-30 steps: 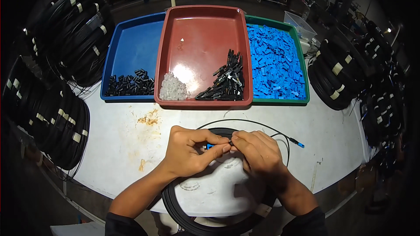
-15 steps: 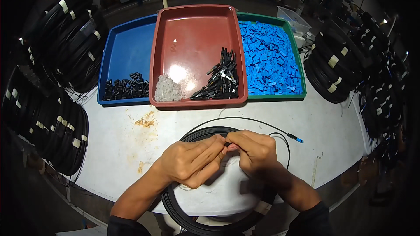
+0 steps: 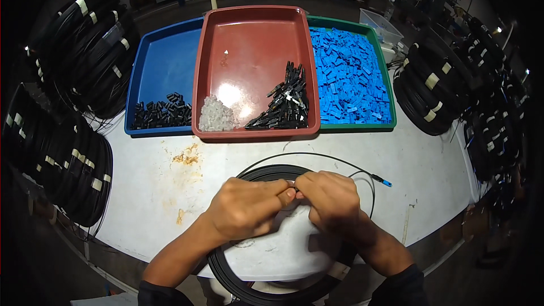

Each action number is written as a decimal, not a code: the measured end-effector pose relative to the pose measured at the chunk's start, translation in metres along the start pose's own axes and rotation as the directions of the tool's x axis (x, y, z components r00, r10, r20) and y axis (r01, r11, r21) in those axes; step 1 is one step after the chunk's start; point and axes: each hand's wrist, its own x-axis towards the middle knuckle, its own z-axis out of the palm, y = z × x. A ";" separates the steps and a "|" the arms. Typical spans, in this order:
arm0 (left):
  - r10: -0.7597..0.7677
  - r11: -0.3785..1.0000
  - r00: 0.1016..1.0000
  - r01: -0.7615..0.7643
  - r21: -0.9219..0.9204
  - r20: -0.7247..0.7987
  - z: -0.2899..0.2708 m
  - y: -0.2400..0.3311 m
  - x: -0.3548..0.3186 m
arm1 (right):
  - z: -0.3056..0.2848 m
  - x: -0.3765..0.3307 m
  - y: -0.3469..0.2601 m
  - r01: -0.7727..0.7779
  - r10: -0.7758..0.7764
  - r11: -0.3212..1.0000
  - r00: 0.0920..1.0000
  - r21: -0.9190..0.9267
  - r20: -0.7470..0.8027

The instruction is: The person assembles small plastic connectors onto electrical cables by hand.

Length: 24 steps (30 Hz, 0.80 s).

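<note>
Since the earlier frames, the left hand [image 3: 243, 208] has rolled over so that its back faces up, and the blue connector seen in its grasp a second ago is now covered. The right hand [image 3: 331, 195] stays almost where it was. The fingertips of both hands meet in a narrow pinch on a small dark piece [image 3: 294, 188]. Only a sliver of it shows, right between the thumbs and forefingers, so its shape cannot be told.

Beneath the hands lies a coil of black cable [image 3: 224, 270], reaching past the near edge of the white table [image 3: 141, 192]. A pale label [image 3: 339, 271] wraps the coil near the right forearm; any writing on it is too small to read. Beyond the right hand, a loose cable end with a blue connector [image 3: 387, 183] rests on the table.

Farther out, a red tray [image 3: 255, 39] holds whitish pieces [image 3: 216, 114] and slim black parts [image 3: 286, 102]. A blue tray [image 3: 167, 56] to its left holds short black pieces [image 3: 164, 112]; a green tray [image 3: 357, 128] to its right is full of blue pieces [image 3: 351, 79]. Stacked cable coils with pale, unreadable bands flank the table.
</note>
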 end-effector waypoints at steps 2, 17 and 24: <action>0.296 0.908 0.953 -0.300 0.293 0.060 0.002 -0.003 -0.003 | 0.004 -0.002 0.001 -0.066 0.066 0.993 0.998 0.095 0.002; -0.412 0.837 0.911 0.380 -0.393 0.002 0.003 -0.010 -0.012 | -0.001 0.007 -0.004 0.071 -0.072 0.995 0.997 0.065 0.009; 0.066 0.997 0.998 -0.066 0.032 -0.013 0.004 -0.017 -0.015 | 0.000 0.005 0.001 -0.353 0.295 0.828 0.935 0.437 0.196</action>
